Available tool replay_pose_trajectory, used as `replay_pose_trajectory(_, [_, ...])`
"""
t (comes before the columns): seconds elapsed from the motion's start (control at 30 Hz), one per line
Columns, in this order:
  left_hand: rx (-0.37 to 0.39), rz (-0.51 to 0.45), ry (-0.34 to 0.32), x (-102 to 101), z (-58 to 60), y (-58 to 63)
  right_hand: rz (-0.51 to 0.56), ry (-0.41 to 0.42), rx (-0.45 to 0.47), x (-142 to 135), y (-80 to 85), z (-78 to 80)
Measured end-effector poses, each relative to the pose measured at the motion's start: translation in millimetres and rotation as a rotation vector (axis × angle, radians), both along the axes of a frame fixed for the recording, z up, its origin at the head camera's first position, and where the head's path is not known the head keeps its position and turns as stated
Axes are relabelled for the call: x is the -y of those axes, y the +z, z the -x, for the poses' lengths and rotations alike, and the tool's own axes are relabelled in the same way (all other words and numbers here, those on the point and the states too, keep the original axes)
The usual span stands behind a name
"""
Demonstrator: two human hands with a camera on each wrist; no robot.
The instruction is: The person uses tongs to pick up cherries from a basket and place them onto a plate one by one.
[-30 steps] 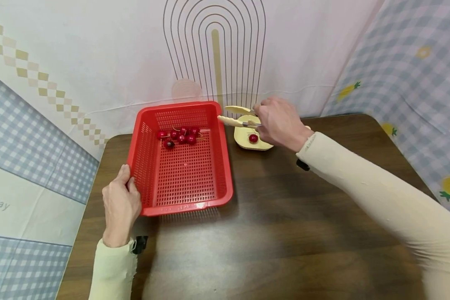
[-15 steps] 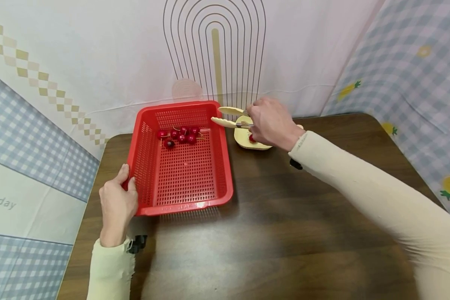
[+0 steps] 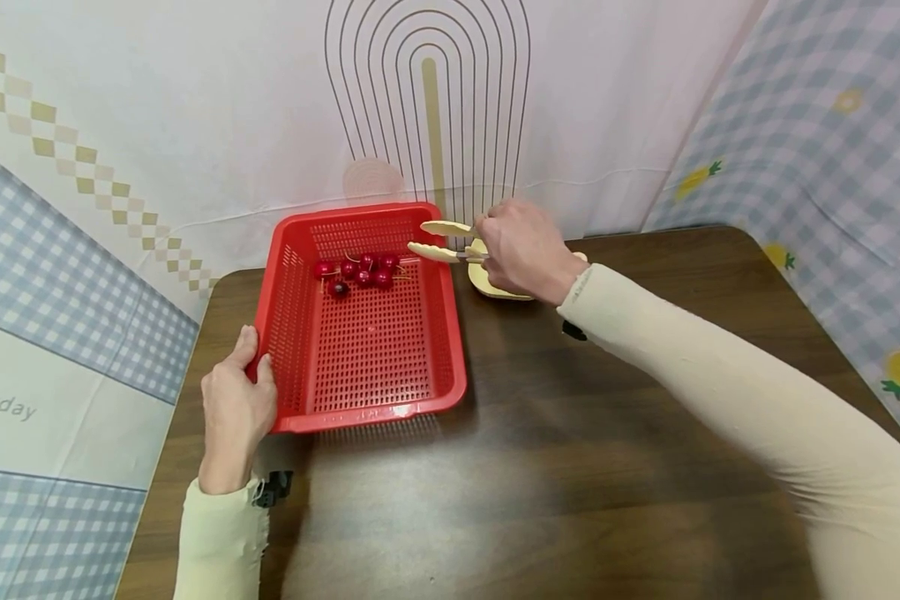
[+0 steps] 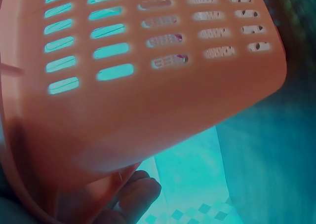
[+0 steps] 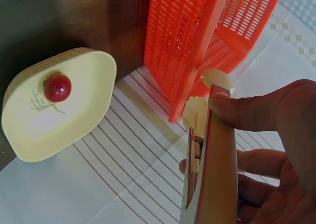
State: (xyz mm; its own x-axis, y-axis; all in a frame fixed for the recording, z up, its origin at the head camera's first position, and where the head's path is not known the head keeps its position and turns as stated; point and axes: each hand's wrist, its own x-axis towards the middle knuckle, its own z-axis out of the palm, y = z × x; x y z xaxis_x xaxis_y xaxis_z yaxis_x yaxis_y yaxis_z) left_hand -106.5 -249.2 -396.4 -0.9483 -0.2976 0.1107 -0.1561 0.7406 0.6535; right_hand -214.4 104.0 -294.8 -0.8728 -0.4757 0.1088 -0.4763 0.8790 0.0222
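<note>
My left hand [image 3: 236, 408] grips the left rim of a red perforated plastic basket [image 3: 371, 350], thumb over the edge. In the left wrist view its fingertips [image 4: 140, 192] curl at the rim. Several dark red cherries [image 3: 364, 277] with stems lie together toward the basket's back. My right hand [image 3: 528, 250] holds a pair of cream-tipped tongs [image 3: 437, 251], whose parted tips reach over the basket's right rim with nothing visible between them. Under that hand sits a pale yellow dish [image 3: 495, 287], partly hidden. The right wrist view shows one cherry [image 5: 57, 88] in it.
The dark wooden table [image 3: 540, 467] stretches in front of the basket and to the right. Behind it hangs a white cloth [image 3: 255, 100] with arch lines, and checked cloth [image 3: 802, 125] borders both sides.
My right hand has moved left with the tongs, so their tips now extend over the basket's right rim. The left hand shifted slightly left early on; basket and cherries stay put.
</note>
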Motion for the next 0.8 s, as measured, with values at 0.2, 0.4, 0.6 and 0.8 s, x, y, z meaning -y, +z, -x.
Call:
replay_pose_trajectory(0.2, [-0.005,0.021,-0.035,0.2,-0.8,-0.5,-0.013,-0.006,0.003,7.9,0.0,1.6])
replay_pose_trajectory(0.4, [-0.034,0.034,-0.044,-0.7,-0.4,-3.0,-0.035,-0.012,0.006,13.6,-2.1,2.8])
replay_pose_trajectory(0.6, [-0.039,0.022,-0.036,-1.7,-0.2,-2.5,-0.040,0.008,0.008,17.4,-4.2,2.6])
replay_pose_trajectory(0.8, [-0.039,0.021,-0.029,-1.9,0.3,-3.3,-0.045,0.034,0.012,20.6,-5.9,3.9])
